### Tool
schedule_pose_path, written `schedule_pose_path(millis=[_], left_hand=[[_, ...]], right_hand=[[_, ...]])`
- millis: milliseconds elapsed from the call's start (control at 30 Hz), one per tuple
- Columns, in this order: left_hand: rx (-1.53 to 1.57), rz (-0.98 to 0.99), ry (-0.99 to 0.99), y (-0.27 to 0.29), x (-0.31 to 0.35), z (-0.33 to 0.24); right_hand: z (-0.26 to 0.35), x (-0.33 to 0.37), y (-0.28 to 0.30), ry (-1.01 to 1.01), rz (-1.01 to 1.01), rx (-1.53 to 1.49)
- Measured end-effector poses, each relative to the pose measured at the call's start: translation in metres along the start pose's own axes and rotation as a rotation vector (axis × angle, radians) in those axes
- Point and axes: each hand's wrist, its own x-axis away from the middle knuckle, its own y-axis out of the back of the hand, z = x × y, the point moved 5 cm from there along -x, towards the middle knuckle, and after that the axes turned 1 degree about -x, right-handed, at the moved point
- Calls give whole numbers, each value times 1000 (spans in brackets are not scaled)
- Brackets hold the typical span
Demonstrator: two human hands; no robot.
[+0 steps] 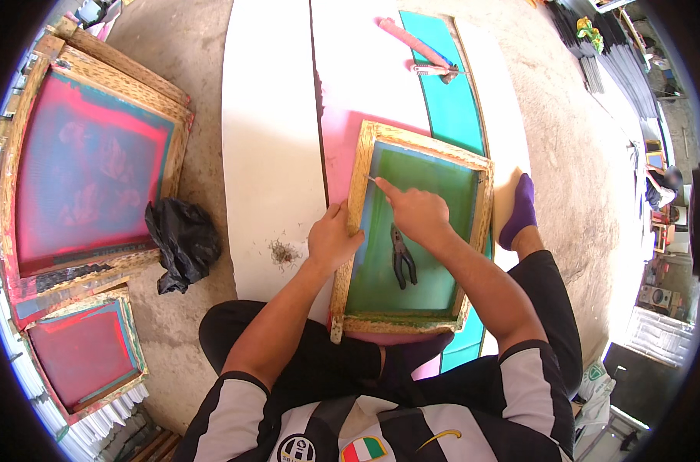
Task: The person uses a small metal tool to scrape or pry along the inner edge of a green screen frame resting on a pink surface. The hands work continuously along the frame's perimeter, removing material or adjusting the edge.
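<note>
A wooden screen-printing frame (423, 144) with green mesh lies in front of me, tilted slightly. My left hand (334, 239) is closed around its left rail, fingers on the outer side. Over the mesh, my right hand (416, 212) is closed with the index finger stretched to the inner edge of that rail. A thin pale tip shows at this fingertip; what it belongs to is hidden in the hand. Dark pliers (401, 258) rest on the mesh below my right hand. Left of the frame, a small heap of thin wire-like bits (283, 252) lies on the white board (269, 154).
Beyond the frame lie a pink-wrapped roll (411, 40), a utility knife (427, 69) and a hammer (450, 75). At left stand a large frame with pink-blue mesh (96, 169), a smaller red-meshed frame (80, 354) and a black plastic bag (182, 239). Another person (662, 187) is far right.
</note>
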Motion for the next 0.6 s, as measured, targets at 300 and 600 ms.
schedule_pose_path(millis=[300,600], left_hand=[[-54,16,21,0,-1,1],[31,33,39,1,-4,-10]], right_hand=[[-25,-23,-29,187,7,-437],[-43,-36,-55,220,-47,-758]])
